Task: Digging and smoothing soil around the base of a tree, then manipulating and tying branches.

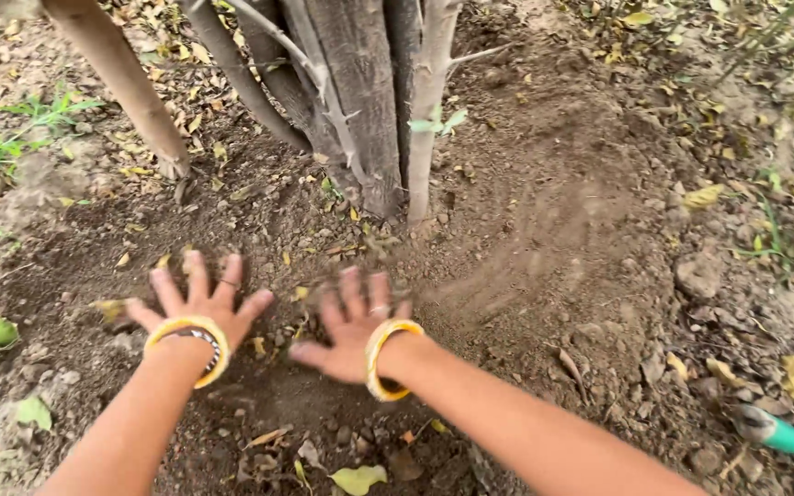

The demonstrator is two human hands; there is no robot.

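**Bare soil at tree base**

Loose brown soil [544, 239] rings the clustered trunks [360, 101] ahead of you. Your left hand [199, 308] and right hand [351, 326] lie flat on it, fingers spread, pointing toward the trunks, gripping nothing. Right fingertips blur. A green-handled tool [778, 436], cut off at the frame edge, lies well right.

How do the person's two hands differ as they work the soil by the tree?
The left hand looks sharp, fingers fanned wide; the right hand is blurred, fingers closer together. The left hand lies farther from the tree trunks than the right hand. Both are open, palms down on the loose soil, each wrist with a yellow bangle.
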